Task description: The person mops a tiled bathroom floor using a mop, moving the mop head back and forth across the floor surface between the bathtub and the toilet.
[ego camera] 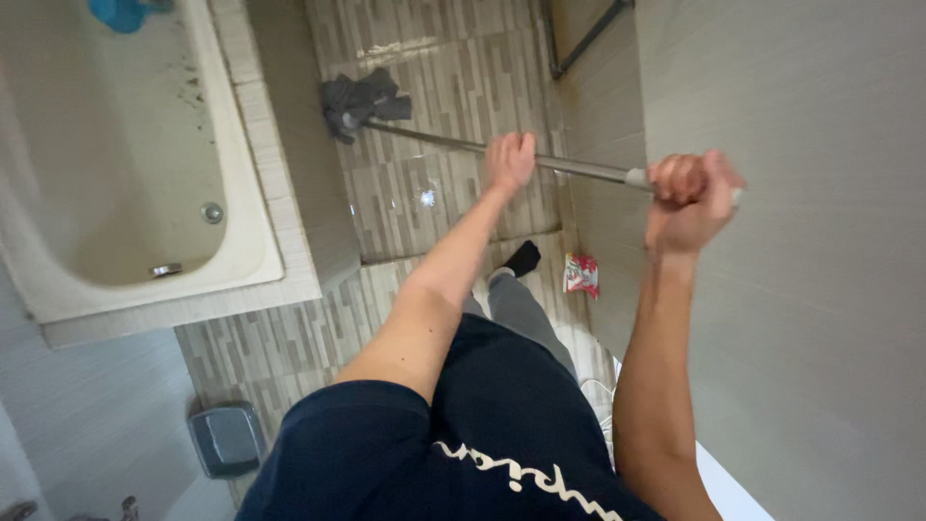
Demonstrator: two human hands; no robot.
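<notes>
I hold a mop with a long metal handle across a striped tiled floor. Its dark grey cloth head lies on the wet tiles beside the tub's tiled edge. My left hand grips the handle partway down its length. My right hand is closed around the handle's upper end, close to the grey wall. My foot in a black sock stands below the handle.
A white bathtub with a drain and dark specks fills the upper left; something blue lies inside it. A red and white packet lies by the wall. A grey square scale sits at lower left.
</notes>
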